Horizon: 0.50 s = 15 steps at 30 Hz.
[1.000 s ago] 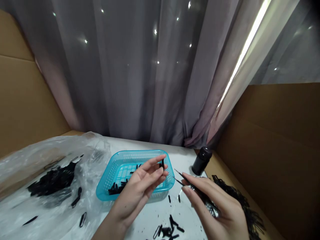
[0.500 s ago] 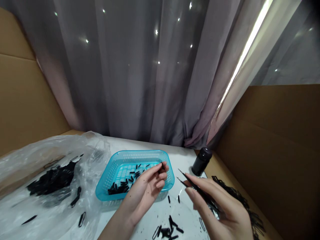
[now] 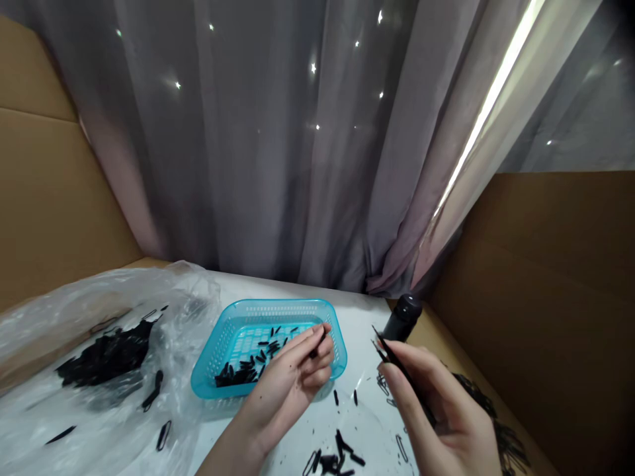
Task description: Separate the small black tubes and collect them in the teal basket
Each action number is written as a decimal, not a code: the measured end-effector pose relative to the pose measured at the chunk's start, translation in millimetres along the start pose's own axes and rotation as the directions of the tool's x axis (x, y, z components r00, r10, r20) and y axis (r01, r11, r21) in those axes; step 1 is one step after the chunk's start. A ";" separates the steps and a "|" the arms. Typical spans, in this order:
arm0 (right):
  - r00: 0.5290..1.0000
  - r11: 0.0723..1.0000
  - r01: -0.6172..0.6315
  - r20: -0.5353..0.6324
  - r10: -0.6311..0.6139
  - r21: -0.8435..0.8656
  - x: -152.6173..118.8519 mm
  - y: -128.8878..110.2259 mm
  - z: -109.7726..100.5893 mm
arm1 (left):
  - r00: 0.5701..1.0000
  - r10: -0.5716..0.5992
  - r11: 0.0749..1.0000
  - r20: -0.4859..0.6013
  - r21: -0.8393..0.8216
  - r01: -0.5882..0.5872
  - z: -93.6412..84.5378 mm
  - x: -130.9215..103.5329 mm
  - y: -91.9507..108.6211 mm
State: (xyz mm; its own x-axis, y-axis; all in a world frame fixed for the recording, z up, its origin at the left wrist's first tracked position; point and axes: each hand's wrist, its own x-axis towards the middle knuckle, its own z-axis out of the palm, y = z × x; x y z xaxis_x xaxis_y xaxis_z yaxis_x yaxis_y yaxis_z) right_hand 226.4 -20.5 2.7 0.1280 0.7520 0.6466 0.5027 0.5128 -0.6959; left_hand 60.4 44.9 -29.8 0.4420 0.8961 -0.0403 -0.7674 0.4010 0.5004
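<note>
I had a small black piece (image 3: 320,342) pinched between the thumb and fingers of my left hand (image 3: 297,377), which was raised in front of the right part of the blue basket (image 3: 204,387). My fingers hid part of the piece, so I could not tell its full shape. My right hand (image 3: 446,413) was closed around black tweezers (image 3: 391,358), their tips slightly apart and pointing up and away from me, in front of the dark bottle (image 3: 404,314). More short black pieces (image 3: 238,377) lay in the basket, thickest in its near left corner. Nearer me, a loose cluster of black bits (image 3: 341,457) lay on the white table (image 3: 292,439). To the left, a dark heap (image 3: 109,357) sat among clear plastic (image 3: 186,330); to the right, dark looped strands (image 3: 510,443) lay partly behind my right hand.
</note>
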 end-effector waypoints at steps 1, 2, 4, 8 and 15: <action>1.000 1.000 -0.008 -0.010 0.008 0.009 0.5 0.4 0.7 | 1.000 0.001 1.000 0.014 0.029 -0.001 -0.1 -0.7 -1.2; 0.999 0.999 -0.023 -0.034 0.024 0.022 1.0 0.9 1.6 | 1.000 -0.005 0.998 0.030 0.059 0.003 0.2 -2.1 -2.2; 0.994 0.996 -0.070 -0.079 0.075 0.056 2.2 1.7 3.8 | 0.998 -0.012 0.993 0.059 0.120 0.005 2.4 -6.5 -3.2; 0.983 0.978 -0.180 0.046 0.176 0.101 4.9 1.2 11.0 | 0.992 -0.005 0.959 0.127 0.281 -0.031 9.5 -16.4 -2.3; 0.871 0.848 -0.431 0.388 0.302 0.309 7.7 2.9 28.7 | 0.972 0.002 0.850 0.233 0.511 -0.124 7.5 -20.4 -4.4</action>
State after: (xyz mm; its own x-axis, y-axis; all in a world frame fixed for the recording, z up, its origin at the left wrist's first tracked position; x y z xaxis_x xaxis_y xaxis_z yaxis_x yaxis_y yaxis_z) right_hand 204.3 -1.4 -3.3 -0.0686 0.9703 0.2321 0.1071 0.2385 -0.9652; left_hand 58.3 23.5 -24.6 0.5367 0.8278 0.1632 -0.4699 0.1325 0.8727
